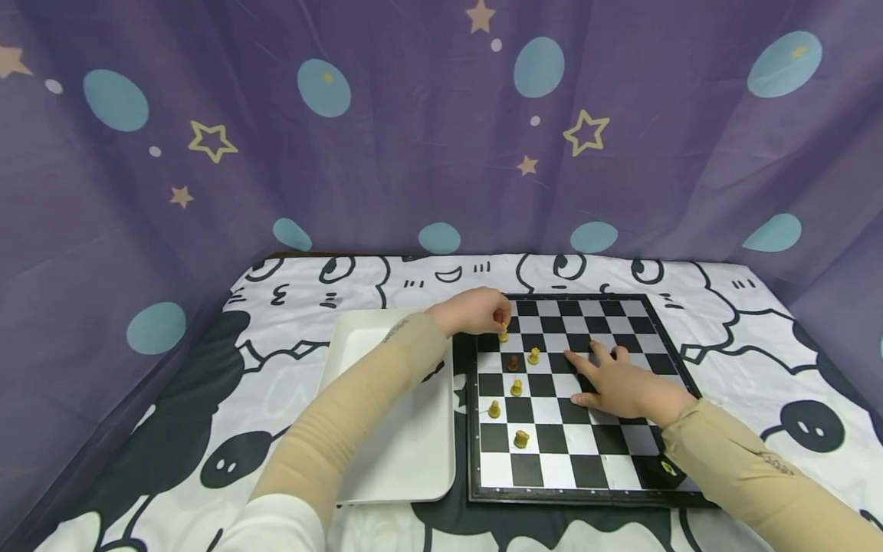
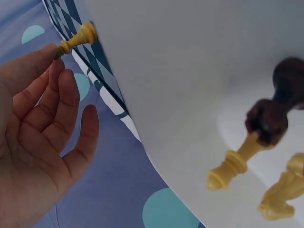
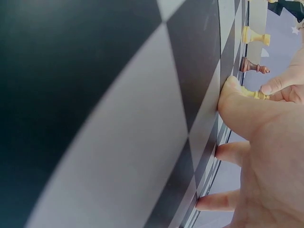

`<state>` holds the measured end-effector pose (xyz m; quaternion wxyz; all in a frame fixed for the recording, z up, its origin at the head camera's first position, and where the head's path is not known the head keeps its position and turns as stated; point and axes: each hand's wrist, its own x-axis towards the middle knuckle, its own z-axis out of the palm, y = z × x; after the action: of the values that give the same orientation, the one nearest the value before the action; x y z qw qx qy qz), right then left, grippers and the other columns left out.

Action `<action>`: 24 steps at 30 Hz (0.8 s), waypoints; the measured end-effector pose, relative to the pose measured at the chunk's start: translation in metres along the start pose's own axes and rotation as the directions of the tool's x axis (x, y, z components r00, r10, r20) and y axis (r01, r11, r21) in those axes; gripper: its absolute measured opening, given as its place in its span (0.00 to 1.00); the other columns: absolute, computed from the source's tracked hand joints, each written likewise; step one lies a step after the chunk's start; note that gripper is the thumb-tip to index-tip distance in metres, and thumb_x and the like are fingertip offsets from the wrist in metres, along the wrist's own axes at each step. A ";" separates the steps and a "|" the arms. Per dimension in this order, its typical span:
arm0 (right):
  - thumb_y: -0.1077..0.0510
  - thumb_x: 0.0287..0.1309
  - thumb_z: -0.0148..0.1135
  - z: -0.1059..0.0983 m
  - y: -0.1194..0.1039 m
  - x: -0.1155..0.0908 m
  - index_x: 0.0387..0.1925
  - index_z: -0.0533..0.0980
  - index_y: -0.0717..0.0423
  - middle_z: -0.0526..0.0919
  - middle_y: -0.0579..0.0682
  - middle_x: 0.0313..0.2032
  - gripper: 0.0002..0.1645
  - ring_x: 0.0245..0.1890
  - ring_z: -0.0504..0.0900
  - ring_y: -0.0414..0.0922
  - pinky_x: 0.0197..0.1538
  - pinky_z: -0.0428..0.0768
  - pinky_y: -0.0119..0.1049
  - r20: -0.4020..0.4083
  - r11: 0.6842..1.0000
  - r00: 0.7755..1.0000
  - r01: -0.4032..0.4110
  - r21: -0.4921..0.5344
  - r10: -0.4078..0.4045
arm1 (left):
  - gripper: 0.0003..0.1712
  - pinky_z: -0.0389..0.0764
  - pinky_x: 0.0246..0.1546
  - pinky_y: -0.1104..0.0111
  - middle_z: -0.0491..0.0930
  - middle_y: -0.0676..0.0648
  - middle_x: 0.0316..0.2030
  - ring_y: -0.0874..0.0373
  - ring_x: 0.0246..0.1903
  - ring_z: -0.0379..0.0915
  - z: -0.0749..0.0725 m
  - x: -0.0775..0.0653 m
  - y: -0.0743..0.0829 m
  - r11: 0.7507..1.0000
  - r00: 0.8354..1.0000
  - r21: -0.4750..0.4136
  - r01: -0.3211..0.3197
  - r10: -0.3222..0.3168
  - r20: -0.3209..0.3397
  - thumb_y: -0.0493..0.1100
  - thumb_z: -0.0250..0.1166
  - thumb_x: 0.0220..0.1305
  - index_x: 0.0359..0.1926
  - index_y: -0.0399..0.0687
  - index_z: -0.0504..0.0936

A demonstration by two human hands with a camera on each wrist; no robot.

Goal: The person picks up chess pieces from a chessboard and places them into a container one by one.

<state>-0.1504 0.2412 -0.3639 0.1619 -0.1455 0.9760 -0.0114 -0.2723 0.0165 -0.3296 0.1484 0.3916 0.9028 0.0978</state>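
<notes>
At the far left of the chessboard (image 1: 582, 438), my left hand (image 1: 476, 310) pinches a yellow chess piece (image 2: 80, 38) by its top between thumb and fingertips. The piece stands over the board with its base downward. Nearby are a brown chess piece (image 1: 513, 363) and a yellow rook (image 1: 534, 356). Closer to me on the left side are two more yellow pieces (image 1: 516, 388) and another yellow rook (image 1: 521, 438). My right hand (image 1: 617, 386) rests on the middle right of the board, fingers spread and fingertips against the squares, holding nothing.
A white tray (image 1: 414, 460) sits left of the board, partly under my left arm. Inside it lie a dark piece (image 2: 282, 90), a yellow piece (image 2: 228, 171) and a yellow knight (image 2: 280, 190). A patterned cloth (image 1: 745, 368) covers the table; a purple curtain (image 1: 414, 169) hangs behind.
</notes>
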 end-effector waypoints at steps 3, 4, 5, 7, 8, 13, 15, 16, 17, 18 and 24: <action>0.32 0.58 0.52 0.001 0.000 0.000 0.70 0.58 0.52 0.56 0.73 0.64 0.45 0.57 0.60 0.74 0.43 0.74 0.64 0.001 1.000 1.000 -0.001 0.003 0.001 | 0.03 0.70 0.34 0.71 0.77 0.51 0.30 0.61 0.29 0.67 -0.001 -0.002 0.001 1.000 1.000 0.003 0.001 -0.001 -0.008 0.39 0.61 0.64 0.35 0.45 0.81; 0.32 0.57 0.52 0.001 0.000 -0.001 0.70 0.58 0.52 0.56 0.73 0.64 0.45 0.57 0.60 0.74 0.43 0.74 0.64 -0.001 1.000 1.000 0.001 0.002 -0.001 | 0.03 0.70 0.34 0.71 0.76 0.51 0.30 0.61 0.29 0.67 -0.001 -0.002 0.001 1.000 1.000 0.003 0.001 -0.001 -0.008 0.39 0.60 0.64 0.35 0.46 0.81; 0.32 0.58 0.52 0.001 0.000 -0.001 0.69 0.59 0.52 0.56 0.73 0.64 0.45 0.57 0.60 0.74 0.43 0.74 0.64 -0.002 1.000 1.000 0.002 0.003 -0.002 | 0.03 0.70 0.34 0.71 0.76 0.52 0.30 0.61 0.29 0.67 -0.002 -0.003 0.002 1.000 1.000 0.006 0.001 -0.001 -0.007 0.39 0.60 0.64 0.35 0.46 0.81; 0.32 0.57 0.52 0.001 0.000 -0.001 0.69 0.59 0.52 0.56 0.73 0.64 0.45 0.57 0.60 0.75 0.43 0.74 0.64 -0.005 1.000 1.000 0.006 0.006 -0.006 | 0.04 0.70 0.34 0.71 0.77 0.51 0.30 0.61 0.29 0.67 -0.002 -0.006 0.004 1.000 1.000 0.013 0.002 -0.002 -0.003 0.39 0.60 0.65 0.35 0.46 0.81; 0.32 0.57 0.52 0.001 0.000 -0.002 0.69 0.59 0.52 0.56 0.73 0.64 0.45 0.57 0.60 0.74 0.43 0.74 0.64 -0.006 1.000 1.000 0.008 0.006 -0.008 | 0.04 0.70 0.34 0.71 0.77 0.51 0.30 0.61 0.29 0.67 -0.003 -0.007 0.005 1.000 1.000 0.016 0.002 -0.002 -0.001 0.40 0.60 0.65 0.35 0.46 0.81; 0.32 0.57 0.52 0.001 0.000 -0.001 0.69 0.59 0.52 0.56 0.73 0.64 0.46 0.56 0.60 0.74 0.43 0.74 0.64 -0.004 1.000 1.000 0.005 0.003 -0.005 | 0.04 0.72 0.35 0.70 0.78 0.51 0.31 0.61 0.29 0.68 -0.003 -0.012 0.009 0.999 1.000 0.044 -0.005 0.005 0.002 0.40 0.61 0.64 0.36 0.46 0.81; 0.32 0.57 0.52 0.001 0.000 -0.001 0.69 0.58 0.52 0.55 0.73 0.64 0.46 0.56 0.60 0.74 0.43 0.74 0.64 -0.003 1.000 1.000 0.003 0.004 -0.003 | 0.04 0.72 0.35 0.71 0.78 0.51 0.31 0.61 0.30 0.69 -0.003 -0.013 0.009 0.999 1.000 0.050 -0.009 0.009 0.003 0.40 0.61 0.64 0.36 0.46 0.81; 0.32 0.57 0.52 0.001 0.000 -0.001 0.69 0.58 0.52 0.55 0.73 0.64 0.46 0.56 0.60 0.74 0.43 0.74 0.64 -0.004 1.000 1.000 0.003 0.004 -0.003 | 0.04 0.72 0.36 0.71 0.79 0.51 0.31 0.61 0.30 0.70 -0.003 -0.014 0.010 0.999 1.000 0.052 -0.011 0.011 0.003 0.40 0.61 0.64 0.36 0.46 0.81; 0.32 0.57 0.52 0.001 0.000 -0.001 0.69 0.58 0.52 0.55 0.73 0.64 0.46 0.56 0.60 0.74 0.43 0.74 0.64 -0.003 1.000 1.000 0.002 0.005 -0.002 | 0.04 0.73 0.36 0.71 0.79 0.51 0.32 0.61 0.30 0.70 -0.003 -0.015 0.010 0.999 1.000 0.053 -0.011 0.010 0.003 0.40 0.61 0.64 0.36 0.46 0.81; 0.32 0.57 0.52 0.001 0.000 -0.001 0.69 0.58 0.52 0.55 0.73 0.64 0.46 0.56 0.60 0.74 0.43 0.74 0.64 -0.001 1.000 1.000 0.002 0.006 -0.002 | 0.04 0.73 0.36 0.71 0.79 0.51 0.32 0.61 0.31 0.71 -0.003 -0.015 0.010 0.998 1.000 0.054 -0.011 0.011 0.004 0.40 0.61 0.64 0.37 0.46 0.81; 0.31 0.58 0.51 0.002 0.002 0.000 0.70 0.58 0.52 0.55 0.73 0.65 0.46 0.57 0.59 0.74 0.44 0.74 0.65 -0.005 1.000 1.000 -0.001 0.018 0.001 | 0.03 0.73 0.38 0.70 0.79 0.51 0.32 0.61 0.31 0.71 -0.004 -0.020 0.012 0.999 1.000 0.044 -0.028 0.028 -0.003 0.40 0.62 0.64 0.35 0.46 0.81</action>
<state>-0.1506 0.2428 -0.3655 0.1607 -0.1433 0.9763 -0.0206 -0.2524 0.0096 -0.3182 0.1368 0.4072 0.8994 0.0807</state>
